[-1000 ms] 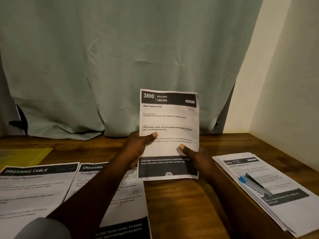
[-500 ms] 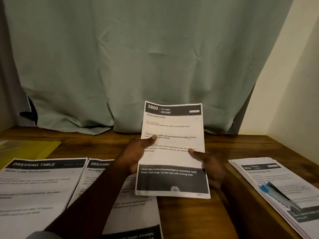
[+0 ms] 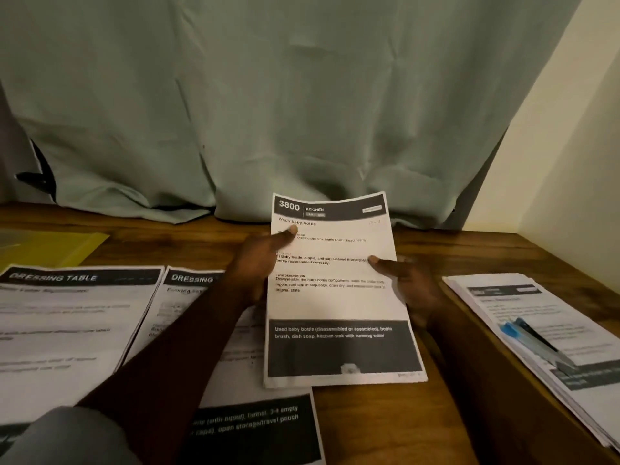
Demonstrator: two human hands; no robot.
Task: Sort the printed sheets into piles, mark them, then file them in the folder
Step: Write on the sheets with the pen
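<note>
While thumbs lie on top, left hand (image 3: 258, 268) and right hand (image 3: 411, 288) pinch the kitchen sheet (image 3: 335, 305).

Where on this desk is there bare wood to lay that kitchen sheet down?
Bare wood shows between the kitchen sheet and the right stack, and in a strip along the curtain. The left is crowded: two Dressing Table sheets and a yellow folder.

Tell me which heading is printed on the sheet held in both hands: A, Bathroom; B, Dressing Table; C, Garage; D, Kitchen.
D: the sheet pinched between the left hand and the right hand reads "3800 Kitchen" in its dark top band.
</note>
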